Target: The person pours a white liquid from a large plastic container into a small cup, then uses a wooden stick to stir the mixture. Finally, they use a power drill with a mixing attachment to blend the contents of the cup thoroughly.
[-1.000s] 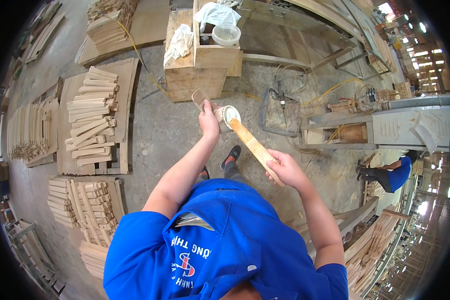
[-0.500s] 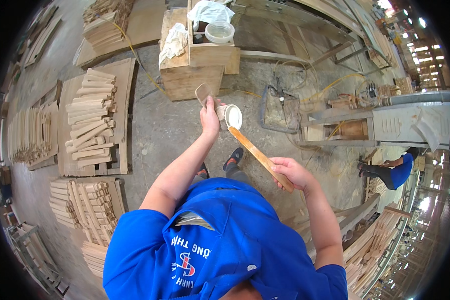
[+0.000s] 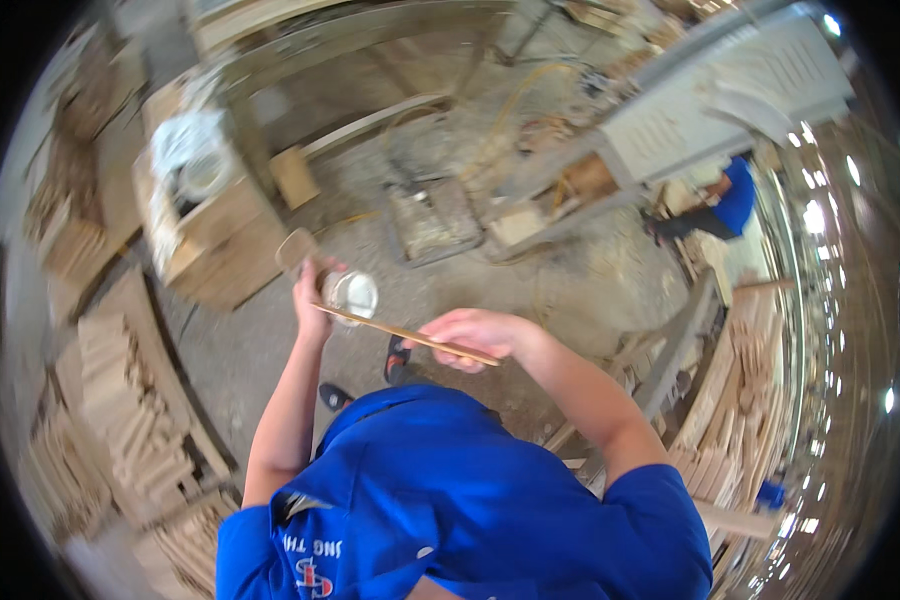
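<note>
Motion blur smeared the wooden crate [image 3: 210,235] and stacked slats [image 3: 120,400] at your left; your left hand [image 3: 315,295] partly hid the small container [image 3: 353,296].

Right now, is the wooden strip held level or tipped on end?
Roughly level. The wooden strip runs sideways from the right hand across to the left hand.

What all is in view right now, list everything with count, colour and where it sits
wooden strip: one, tan, held across the middle
small jar: one, clear with a whitish inside, at the strip's left end
wooden box: one, tan, upper left on the floor
stacked wood pieces: many, pale, lower left
machine: one, grey-white, upper right
other person: one, blue top, right
left hand: one, holding the jar
right hand: one, gripping the strip
</note>
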Demonstrator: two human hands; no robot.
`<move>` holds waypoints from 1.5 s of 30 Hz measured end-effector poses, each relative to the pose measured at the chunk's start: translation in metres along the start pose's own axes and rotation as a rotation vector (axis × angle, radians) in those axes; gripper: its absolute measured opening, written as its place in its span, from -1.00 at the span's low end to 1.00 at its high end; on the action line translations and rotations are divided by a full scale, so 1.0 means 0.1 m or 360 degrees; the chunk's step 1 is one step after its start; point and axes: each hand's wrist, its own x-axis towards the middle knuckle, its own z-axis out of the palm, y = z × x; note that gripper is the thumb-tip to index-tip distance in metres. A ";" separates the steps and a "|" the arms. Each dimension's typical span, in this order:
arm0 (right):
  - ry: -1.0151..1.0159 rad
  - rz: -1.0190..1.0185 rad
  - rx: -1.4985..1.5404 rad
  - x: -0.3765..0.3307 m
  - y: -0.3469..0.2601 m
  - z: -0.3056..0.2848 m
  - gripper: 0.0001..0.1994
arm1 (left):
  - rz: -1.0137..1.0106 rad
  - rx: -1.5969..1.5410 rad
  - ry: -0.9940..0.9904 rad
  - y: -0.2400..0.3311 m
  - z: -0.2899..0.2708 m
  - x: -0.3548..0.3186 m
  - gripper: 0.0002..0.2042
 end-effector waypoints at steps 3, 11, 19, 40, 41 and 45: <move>-0.0051 -0.0306 0.0134 -0.25 -0.14 -0.34 -0.66 | -0.0206 -0.0180 -0.0040 -0.21 0.36 0.16 -0.57; 0.0766 -0.0765 -0.1175 0.14 -0.41 -0.58 -0.54 | -0.0257 -0.0499 0.0350 -0.14 0.41 0.52 -0.55; 0.0916 -0.1208 -0.1666 1.33 -1.56 -0.45 -0.44 | -0.0220 -0.0798 0.0714 0.46 -0.43 0.31 -0.51; 0.1084 -0.1408 -0.3620 3.40 -3.46 0.72 -0.90 | -0.0050 -0.0992 0.0544 1.65 -1.83 0.26 -0.57; 0.1315 -0.1573 -0.3599 3.48 -3.43 0.79 -0.87 | -0.0087 -0.0907 0.0524 1.56 -1.70 0.36 -0.57; 0.0803 -0.1822 -0.2838 2.93 -3.07 0.87 -0.80 | -0.0332 -0.0936 0.0513 1.11 -1.48 0.43 -0.61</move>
